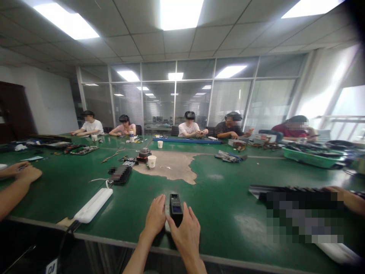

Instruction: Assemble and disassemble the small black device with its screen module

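A small black box-shaped device (176,208) with a little screen on its upper face stands on the green table (222,201) close to the front edge. My right hand (186,230) is wrapped round its near end, thumb on the left and fingers along the right side. Just left of the device rests my left hand (155,215), its fingers stretched forward; whether they touch the device I cannot tell. Part of a pale object (167,227) shows between the hands, mostly hidden.
A white power strip (95,205) lies to the left, with a blurred black item (120,175) beyond it. Paper cups (152,162) stand near a bare brown patch. A co-worker's hands (24,173) are at left, another's hand (349,199) at right by a long black part (302,192). Several people sit opposite.
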Available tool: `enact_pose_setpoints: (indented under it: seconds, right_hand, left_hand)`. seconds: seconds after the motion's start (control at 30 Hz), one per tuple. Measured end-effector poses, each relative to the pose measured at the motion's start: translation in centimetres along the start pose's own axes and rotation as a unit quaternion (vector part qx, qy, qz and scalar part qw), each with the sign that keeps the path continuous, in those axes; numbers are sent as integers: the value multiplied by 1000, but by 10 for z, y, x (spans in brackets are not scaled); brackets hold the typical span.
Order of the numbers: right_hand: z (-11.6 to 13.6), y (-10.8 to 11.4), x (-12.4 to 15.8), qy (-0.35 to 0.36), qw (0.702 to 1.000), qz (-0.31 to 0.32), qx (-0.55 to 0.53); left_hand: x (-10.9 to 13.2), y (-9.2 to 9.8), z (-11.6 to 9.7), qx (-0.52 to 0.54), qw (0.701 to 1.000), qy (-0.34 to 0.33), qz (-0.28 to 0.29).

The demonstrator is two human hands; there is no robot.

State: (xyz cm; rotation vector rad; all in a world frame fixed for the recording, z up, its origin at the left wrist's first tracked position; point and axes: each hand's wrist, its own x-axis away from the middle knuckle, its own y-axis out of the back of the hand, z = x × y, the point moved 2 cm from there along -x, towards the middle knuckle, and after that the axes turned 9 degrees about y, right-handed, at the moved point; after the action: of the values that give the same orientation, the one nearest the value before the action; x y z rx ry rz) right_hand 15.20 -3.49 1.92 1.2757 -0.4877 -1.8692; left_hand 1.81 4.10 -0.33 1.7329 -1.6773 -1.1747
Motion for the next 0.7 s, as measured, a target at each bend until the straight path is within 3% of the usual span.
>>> enact_pose_setpoints:
  seconds: [0.37, 0.47, 0.7]
  right_hand:
    - [-18, -11, 9, 39, 999, 34, -11]
    - [-16, -11, 7, 28, 999, 29, -1]
    - [-7, -5, -1, 7, 998, 44, -39]
  left_hand:
    - [-18, 3, -4, 9, 998, 68, -5]
    - [-16, 5, -4, 6, 998, 44, -40]
    - [-10, 7, -2, 19, 998, 32, -43]
